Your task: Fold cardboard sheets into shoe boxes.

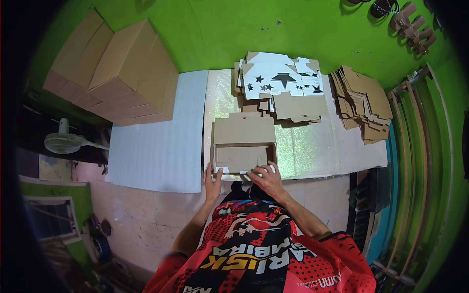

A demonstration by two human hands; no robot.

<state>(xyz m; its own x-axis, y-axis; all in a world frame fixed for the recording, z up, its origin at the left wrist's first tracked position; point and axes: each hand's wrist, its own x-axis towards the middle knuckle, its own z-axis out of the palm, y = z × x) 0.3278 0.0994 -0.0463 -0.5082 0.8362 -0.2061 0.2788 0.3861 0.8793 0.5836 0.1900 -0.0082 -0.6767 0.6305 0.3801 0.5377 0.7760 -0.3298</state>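
Note:
A brown cardboard box (245, 131) stands at the near edge of the table in front of me, its lid raised at the far side and its inside showing bare. At its near left corner my left hand (213, 182) grips the wall, fingers along the outside and thumb at the front. My right hand (267, 179) is curled over the front wall close to the near right corner. White patches show along that front edge between the hands. The undersides of my fingers are partly hidden.
Beyond the box lies a pile of flat cardboard blanks (298, 105), the top one white with dark stars. More brown blanks (364, 105) are stacked at the right. Large cartons (132, 73) stand at the far left, above a white fan (63, 141). Sandals (413, 29) hang on the green wall.

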